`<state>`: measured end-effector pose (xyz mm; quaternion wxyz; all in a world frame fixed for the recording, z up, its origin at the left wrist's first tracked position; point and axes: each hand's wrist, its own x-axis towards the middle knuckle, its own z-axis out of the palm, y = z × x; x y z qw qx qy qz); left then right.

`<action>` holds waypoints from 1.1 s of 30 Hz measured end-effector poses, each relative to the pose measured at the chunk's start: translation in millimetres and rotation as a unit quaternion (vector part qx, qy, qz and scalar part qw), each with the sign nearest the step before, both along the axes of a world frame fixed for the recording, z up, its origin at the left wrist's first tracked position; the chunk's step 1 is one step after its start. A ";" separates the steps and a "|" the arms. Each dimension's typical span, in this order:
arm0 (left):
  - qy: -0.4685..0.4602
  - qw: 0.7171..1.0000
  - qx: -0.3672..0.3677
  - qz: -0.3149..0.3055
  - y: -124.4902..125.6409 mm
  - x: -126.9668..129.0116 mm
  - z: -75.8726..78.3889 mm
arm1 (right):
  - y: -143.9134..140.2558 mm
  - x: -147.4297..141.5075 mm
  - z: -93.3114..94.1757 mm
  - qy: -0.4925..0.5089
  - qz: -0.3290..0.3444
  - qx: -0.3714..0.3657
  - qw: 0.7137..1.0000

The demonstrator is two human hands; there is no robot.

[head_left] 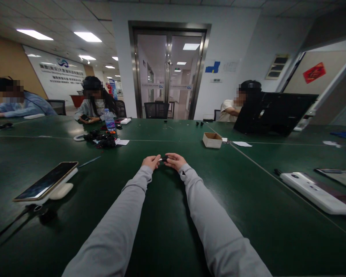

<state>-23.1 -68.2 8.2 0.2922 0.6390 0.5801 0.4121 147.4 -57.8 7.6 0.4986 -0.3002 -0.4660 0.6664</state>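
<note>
Both arms reach forward over the green table (pixel 161 215), and the hands meet near its middle. Between them is a small dark object with a silvery end (pixel 163 159), too small to name for certain. My left hand (pixel 152 162) pinches the silvery end from the left. From the right, the fingers of my right hand (pixel 175 161) close on the dark part. The fingertips hide some of the object.
A phone on a stand (pixel 47 182) is at left, a white device (pixel 314 192) at right. Farther off are a small open box (pixel 212 140), a water bottle (pixel 109 120), a heap of black items (pixel 102 138) and a black monitor (pixel 272 113). Several people sit across the table.
</note>
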 end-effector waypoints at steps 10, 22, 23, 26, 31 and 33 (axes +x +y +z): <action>-0.055 0.998 0.009 -0.021 3.3 0.9 -3.7 | -4.5 -3.8 6.3 -0.027 -0.039 -0.023 0.999; -0.181 0.976 0.052 -0.106 -3.7 3.4 3.4 | -2.6 -7.8 8.1 -0.027 -0.082 -0.050 0.995; -0.180 0.976 0.047 -0.111 -3.9 3.8 3.8 | -2.6 -7.8 8.0 -0.027 -0.081 -0.049 0.995; -0.169 0.981 -0.003 -0.092 -5.2 5.9 6.1 | -1.9 -7.8 7.0 -0.030 -0.077 -0.046 0.996; -0.164 0.984 -0.001 -0.065 -8.2 7.0 11.5 | 0.3 -7.7 4.2 -0.043 -0.083 -0.046 0.995; -0.162 0.985 -0.011 -0.057 -8.4 6.2 12.6 | 0.7 -7.4 3.6 -0.046 -0.086 -0.045 0.994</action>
